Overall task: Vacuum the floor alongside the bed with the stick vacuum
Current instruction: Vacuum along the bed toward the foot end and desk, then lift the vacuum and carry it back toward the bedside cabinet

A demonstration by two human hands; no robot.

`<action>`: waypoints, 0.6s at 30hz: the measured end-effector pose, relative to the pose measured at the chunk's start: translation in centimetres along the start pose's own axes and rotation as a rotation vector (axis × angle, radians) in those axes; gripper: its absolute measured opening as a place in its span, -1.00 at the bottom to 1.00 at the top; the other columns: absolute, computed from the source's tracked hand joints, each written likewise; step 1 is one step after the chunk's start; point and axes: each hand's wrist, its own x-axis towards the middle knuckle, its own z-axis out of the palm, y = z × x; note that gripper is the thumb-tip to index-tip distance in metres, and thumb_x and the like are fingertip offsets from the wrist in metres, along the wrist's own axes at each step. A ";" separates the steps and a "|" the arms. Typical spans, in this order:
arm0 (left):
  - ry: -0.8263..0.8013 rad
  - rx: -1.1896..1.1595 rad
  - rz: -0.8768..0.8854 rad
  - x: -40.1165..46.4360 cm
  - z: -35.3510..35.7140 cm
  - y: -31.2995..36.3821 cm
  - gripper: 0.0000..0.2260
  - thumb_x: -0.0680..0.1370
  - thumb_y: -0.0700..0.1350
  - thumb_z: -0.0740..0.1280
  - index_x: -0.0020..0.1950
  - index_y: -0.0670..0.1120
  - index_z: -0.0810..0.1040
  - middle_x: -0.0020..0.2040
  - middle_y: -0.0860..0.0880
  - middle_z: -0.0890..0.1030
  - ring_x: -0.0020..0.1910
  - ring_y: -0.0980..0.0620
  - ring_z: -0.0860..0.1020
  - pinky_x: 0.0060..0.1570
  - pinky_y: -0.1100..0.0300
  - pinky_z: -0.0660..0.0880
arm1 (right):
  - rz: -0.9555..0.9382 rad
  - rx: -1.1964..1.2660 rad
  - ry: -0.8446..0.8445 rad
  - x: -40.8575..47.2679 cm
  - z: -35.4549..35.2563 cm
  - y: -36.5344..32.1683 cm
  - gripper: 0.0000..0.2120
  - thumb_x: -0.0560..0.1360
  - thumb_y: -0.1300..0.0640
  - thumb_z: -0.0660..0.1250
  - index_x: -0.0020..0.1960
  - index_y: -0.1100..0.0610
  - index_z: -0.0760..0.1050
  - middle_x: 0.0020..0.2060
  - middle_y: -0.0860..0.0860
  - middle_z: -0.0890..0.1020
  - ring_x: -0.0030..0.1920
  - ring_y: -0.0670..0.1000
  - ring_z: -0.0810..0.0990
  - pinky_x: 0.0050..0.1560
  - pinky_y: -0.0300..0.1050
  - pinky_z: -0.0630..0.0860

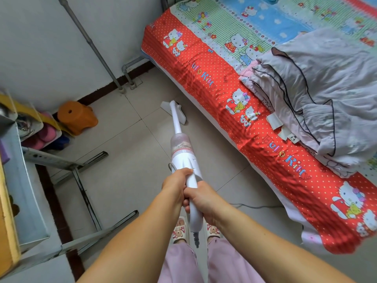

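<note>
Currently both hands grip the stick vacuum [184,160] handle: left hand [175,183] higher, right hand [201,198] just below, fingers wrapped round it. Floor head [174,112] sits on the floor [126,144] near the bed [224,94] edge, toward the far wall. Advice: keep the head flat, run slow overlapping strokes parallel to the bed edge; mind the cord [255,206] trailing by the bed.

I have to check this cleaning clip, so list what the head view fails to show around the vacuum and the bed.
- Floor under the bed: hidden by the mattress edge.
- Underside of the floor head: faces down, so contact with the tiles is unclear.
- Handle of the stick vacuum: covered by the left hand and right hand.
- Cord: runs out of sight beneath the bed.
</note>
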 end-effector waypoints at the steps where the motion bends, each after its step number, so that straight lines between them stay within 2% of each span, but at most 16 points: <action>1: 0.001 -0.005 -0.003 0.0 0.0 0.0 -0.68 0.40 -0.03 0.38 0.03 -0.22 0.54 -0.22 -0.13 0.51 -0.51 -0.07 0.40 -0.65 0.40 0.28 | 0.002 -0.004 -0.002 0.0 0.0 0.0 -0.83 0.45 0.39 0.11 -0.22 0.20 0.41 -0.51 0.08 0.40 -0.60 -0.09 0.35 -0.51 -0.30 0.39; 5: 0.012 -0.013 -0.004 -0.1 0.0 0.0 -0.71 0.40 -0.04 0.39 -0.01 -0.21 0.51 -0.29 -0.12 0.48 -0.53 -0.06 0.39 -0.65 0.42 0.28 | 0.004 -0.006 -0.010 -0.1 -0.1 0.0 -0.86 0.46 0.38 0.12 -0.15 0.21 0.41 -0.50 0.07 0.41 -0.57 -0.09 0.36 -0.50 -0.29 0.40; 9: -0.007 -0.045 -0.008 -0.5 0.2 -0.2 -0.60 0.44 -0.01 0.39 0.16 -0.24 0.54 -0.32 -0.11 0.50 -0.51 -0.06 0.42 -0.65 0.41 0.29 | 0.007 -0.029 0.000 0.1 -0.3 0.1 -0.87 0.45 0.37 0.12 -0.14 0.23 0.42 -0.50 0.08 0.42 -0.56 -0.07 0.37 -0.50 -0.27 0.41; 11: -0.032 -0.049 -0.016 -0.9 0.4 -0.3 -0.59 0.46 0.02 0.39 0.18 -0.23 0.54 -0.31 -0.10 0.52 -0.48 -0.05 0.45 -0.63 0.40 0.30 | 0.013 -0.033 0.007 0.2 -0.5 0.1 -0.87 0.45 0.37 0.13 -0.16 0.22 0.43 -0.52 0.07 0.42 -0.54 -0.06 0.38 -0.49 -0.26 0.41; 15: -0.042 -0.008 -0.018 -1.5 0.5 -0.1 -0.58 0.45 0.09 0.39 0.11 -0.21 0.55 -0.22 -0.12 0.58 -0.47 -0.06 0.46 -0.53 0.33 0.29 | 0.019 -0.021 -0.002 -0.1 -0.8 -0.2 -0.87 0.46 0.37 0.15 -0.16 0.23 0.44 -0.49 0.08 0.42 -0.50 -0.05 0.38 -0.46 -0.27 0.42; 18: -0.078 0.038 -0.001 -2.5 0.4 0.3 -0.65 0.47 0.15 0.35 -0.11 -0.16 0.51 -0.38 -0.07 0.49 -0.65 0.00 0.38 -0.57 0.37 0.26 | 0.000 0.006 -0.019 -0.4 -1.2 -0.6 -0.86 0.46 0.38 0.16 -0.20 0.22 0.43 -0.50 0.08 0.41 -0.52 -0.05 0.37 -0.49 -0.29 0.42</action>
